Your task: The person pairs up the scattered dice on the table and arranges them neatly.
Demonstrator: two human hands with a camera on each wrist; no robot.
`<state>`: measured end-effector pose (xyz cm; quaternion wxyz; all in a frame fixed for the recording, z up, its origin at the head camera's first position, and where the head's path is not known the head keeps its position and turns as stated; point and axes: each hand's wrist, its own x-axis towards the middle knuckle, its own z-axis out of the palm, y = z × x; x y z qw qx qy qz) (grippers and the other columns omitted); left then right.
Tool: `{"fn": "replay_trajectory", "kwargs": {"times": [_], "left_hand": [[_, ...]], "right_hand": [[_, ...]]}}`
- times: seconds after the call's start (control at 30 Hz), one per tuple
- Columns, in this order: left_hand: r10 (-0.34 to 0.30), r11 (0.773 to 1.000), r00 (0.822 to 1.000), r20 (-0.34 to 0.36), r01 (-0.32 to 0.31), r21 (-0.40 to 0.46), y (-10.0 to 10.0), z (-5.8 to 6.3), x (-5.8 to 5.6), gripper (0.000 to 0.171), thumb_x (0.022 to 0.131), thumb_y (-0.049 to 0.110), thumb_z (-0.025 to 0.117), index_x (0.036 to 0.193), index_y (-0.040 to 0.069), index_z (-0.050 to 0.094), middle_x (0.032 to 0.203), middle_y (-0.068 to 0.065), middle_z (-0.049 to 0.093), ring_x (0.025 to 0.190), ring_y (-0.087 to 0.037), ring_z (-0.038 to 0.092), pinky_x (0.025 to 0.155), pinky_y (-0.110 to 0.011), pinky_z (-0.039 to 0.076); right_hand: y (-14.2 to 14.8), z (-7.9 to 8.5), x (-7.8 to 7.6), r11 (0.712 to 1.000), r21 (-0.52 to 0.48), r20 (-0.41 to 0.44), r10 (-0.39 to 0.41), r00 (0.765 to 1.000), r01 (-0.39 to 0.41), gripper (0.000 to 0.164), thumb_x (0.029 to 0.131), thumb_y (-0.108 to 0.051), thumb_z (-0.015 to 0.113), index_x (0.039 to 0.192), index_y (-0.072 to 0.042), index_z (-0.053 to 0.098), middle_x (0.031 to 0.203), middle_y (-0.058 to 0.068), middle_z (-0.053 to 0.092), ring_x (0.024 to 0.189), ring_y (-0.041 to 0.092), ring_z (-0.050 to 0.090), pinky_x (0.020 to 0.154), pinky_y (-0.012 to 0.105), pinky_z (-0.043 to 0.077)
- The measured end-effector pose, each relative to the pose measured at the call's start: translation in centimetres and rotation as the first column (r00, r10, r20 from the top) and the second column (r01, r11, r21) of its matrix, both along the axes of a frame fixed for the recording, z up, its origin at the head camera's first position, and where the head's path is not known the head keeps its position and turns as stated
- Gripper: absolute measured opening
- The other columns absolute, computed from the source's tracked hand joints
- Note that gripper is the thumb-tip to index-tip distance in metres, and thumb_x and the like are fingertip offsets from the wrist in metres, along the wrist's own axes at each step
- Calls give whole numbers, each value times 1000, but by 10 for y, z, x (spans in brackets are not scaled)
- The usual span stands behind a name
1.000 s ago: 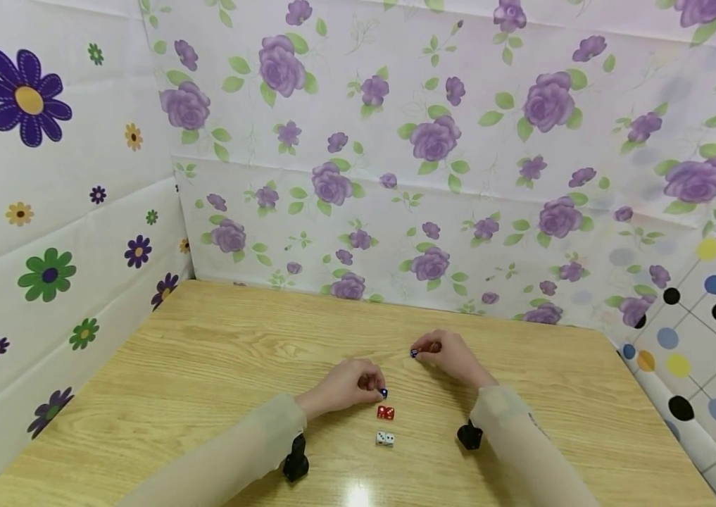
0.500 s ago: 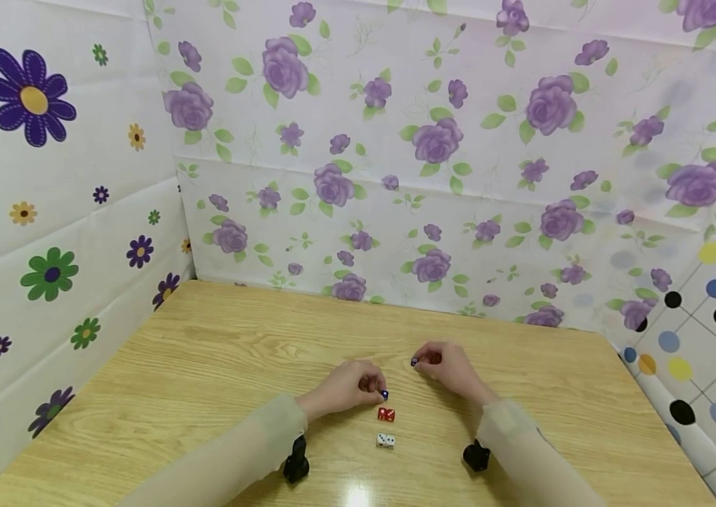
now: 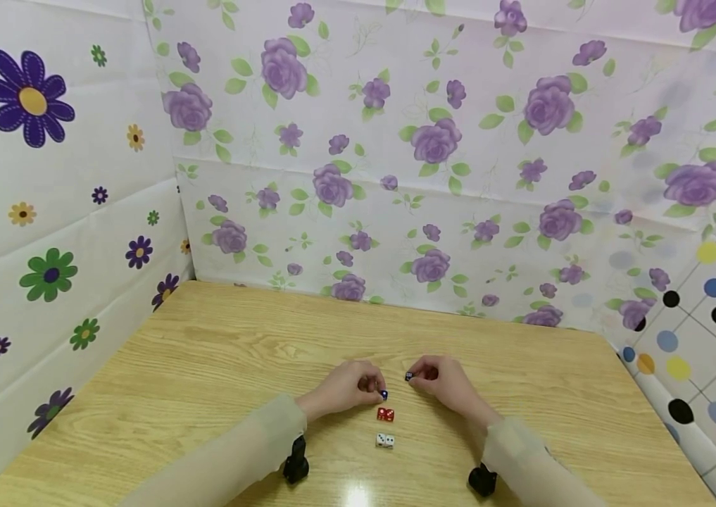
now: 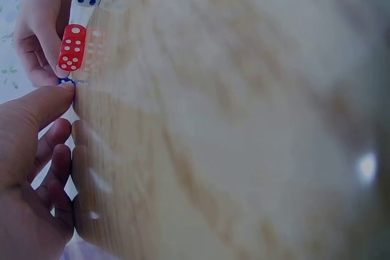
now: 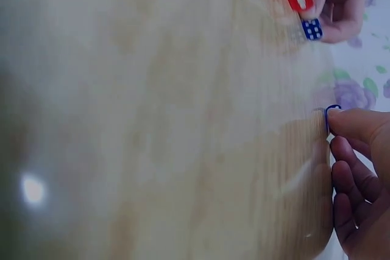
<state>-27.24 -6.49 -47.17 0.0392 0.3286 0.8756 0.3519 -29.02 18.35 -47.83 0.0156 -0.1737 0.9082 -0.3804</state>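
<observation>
My left hand [image 3: 350,385] pinches a blue die [image 3: 384,395] between thumb and fingers on the wooden table. Just to the right and a little farther back, my right hand [image 3: 448,382] pinches a second blue die [image 3: 409,377]. A short gap lies between the two blue dice. Closer to me than the left blue die, two red dice [image 3: 386,415] sit side by side. Nearer still is a pair of white dice [image 3: 385,440], also side by side. In the right wrist view the left blue die [image 5: 312,29] shows white pips, and the right thumb mostly covers the other.
The wood-grain table [image 3: 237,366] has a flowered cloth wall [image 3: 383,176] behind it. A daisy-print cloth [image 3: 104,282] hangs on the left, and a dotted cloth [image 3: 706,338] on the right. Black wrist cameras [image 3: 296,461] hang under both sleeves.
My right hand has drawn its blue die nearer to me and slightly left, toward the other blue die. The left hand and the red and white dice have stayed in place.
</observation>
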Motion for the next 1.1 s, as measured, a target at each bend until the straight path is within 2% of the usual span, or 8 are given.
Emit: {"fn": "replay_trajectory", "kwargs": {"times": [0.3, 0.57, 0.8, 1.1], "left_hand": [[6, 1000, 1000, 2, -6, 5, 0, -1, 0, 5, 88, 17, 75, 91, 16, 71, 78, 3, 59, 67, -3, 47, 64, -20, 40], [4, 1000, 1000, 2, -4, 9, 0, -1, -1, 4, 89, 18, 75, 91, 16, 71, 77, 5, 57, 67, -3, 47, 64, -20, 41], [6, 1000, 1000, 0, -6, 5, 1, -1, -1, 5, 89, 18, 75, 92, 17, 71, 77, 6, 57, 67, -1, 46, 64, -18, 40], [18, 1000, 1000, -1, -18, 5, 1, 0, 1, 6, 88, 17, 75, 91, 16, 71, 78, 4, 59, 68, -2, 47, 65, -19, 40]], "right_hand": [[-8, 1, 14, 1000, 11, 18, 28, 999, -29, 6, 88, -17, 75, 92, -21, 74, 77, -5, 65, 67, 6, 54, 59, 20, 45], [-15, 3, 24, 997, 24, -15, 75, 997, -74, 5, 87, -17, 75, 91, -20, 73, 76, -6, 64, 65, 5, 53, 58, 20, 44], [-20, 1, 28, 996, 52, -25, 77, 997, -75, 7, 86, -18, 76, 91, -22, 73, 76, -8, 63, 66, 4, 53, 59, 20, 44], [-24, 4, 34, 996, 22, -28, 82, 996, -81, 5, 85, -19, 77, 90, -19, 76, 80, -6, 66, 69, 5, 55, 60, 20, 45]]}}
